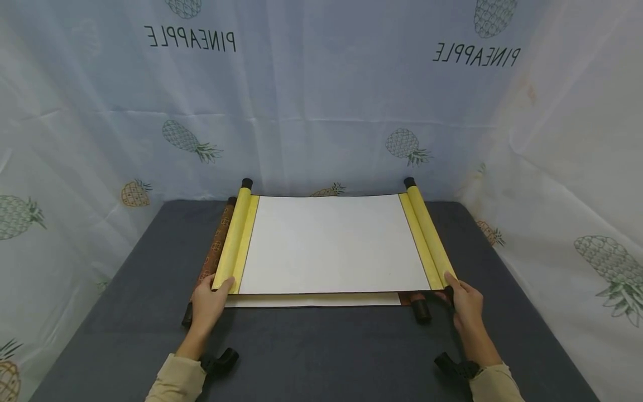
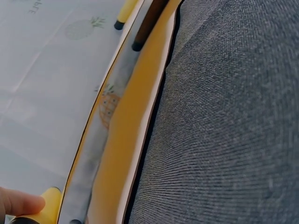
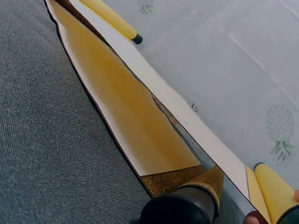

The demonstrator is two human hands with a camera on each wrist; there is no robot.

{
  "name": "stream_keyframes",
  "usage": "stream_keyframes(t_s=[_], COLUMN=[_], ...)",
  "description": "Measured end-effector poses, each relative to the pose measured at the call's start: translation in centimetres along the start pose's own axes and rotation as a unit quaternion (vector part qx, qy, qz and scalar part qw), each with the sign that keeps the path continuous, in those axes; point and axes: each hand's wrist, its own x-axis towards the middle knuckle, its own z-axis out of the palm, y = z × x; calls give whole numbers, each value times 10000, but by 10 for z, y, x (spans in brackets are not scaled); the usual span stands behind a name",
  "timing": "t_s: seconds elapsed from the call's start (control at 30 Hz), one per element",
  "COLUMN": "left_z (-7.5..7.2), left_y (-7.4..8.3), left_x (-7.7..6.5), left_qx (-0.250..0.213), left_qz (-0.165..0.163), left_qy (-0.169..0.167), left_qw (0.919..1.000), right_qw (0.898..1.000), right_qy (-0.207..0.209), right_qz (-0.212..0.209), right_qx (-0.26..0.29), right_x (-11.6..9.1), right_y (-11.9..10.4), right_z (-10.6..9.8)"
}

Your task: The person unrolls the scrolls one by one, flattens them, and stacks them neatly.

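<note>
A hanging scroll with yellow borders and a white sheet (image 1: 331, 245) is held partly unrolled above the table. My left hand (image 1: 208, 306) grips the near end of its left yellow roll (image 1: 233, 237). The near end of its right yellow roll (image 1: 431, 231) is in my right hand (image 1: 467, 306). Under it lies a second, brown-patterned scroll, its left roll (image 1: 217, 245) beside the yellow one. A pale strip of its sheet (image 1: 311, 300) and a dark roller end (image 1: 421, 309) show in front. The right wrist view shows a gap between the two scrolls.
Dark grey cloth (image 1: 321, 357) covers the table. White curtains (image 1: 311, 111) printed with pineapples stand behind and at both sides. Black wrist mounts (image 1: 221, 362) are strapped at both wrists, by the beige sleeves.
</note>
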Motion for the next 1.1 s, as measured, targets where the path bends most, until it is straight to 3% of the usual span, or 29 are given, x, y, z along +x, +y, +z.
stream_keyframes(t_s=[0.37, 0.67, 0.93, 1.1], left_z=[1, 8, 12, 8], left_y=[2, -1, -3, 0], left_x=[1, 4, -1, -5], left_qx=[225, 417, 719, 744], left_qz=[8, 44, 172, 174], left_qy=[-227, -159, -31, 44], left_qw=[9995, 9990, 9973, 9971], right_qw=[9993, 9991, 9997, 10000], right_qy=[203, 172, -240, -53], right_qz=[96, 41, 74, 15], right_qx=[-306, -398, -25, 56], right_x=[2, 6, 6, 3], right_y=[7, 10, 15, 11], right_z=[3, 3, 4, 4])
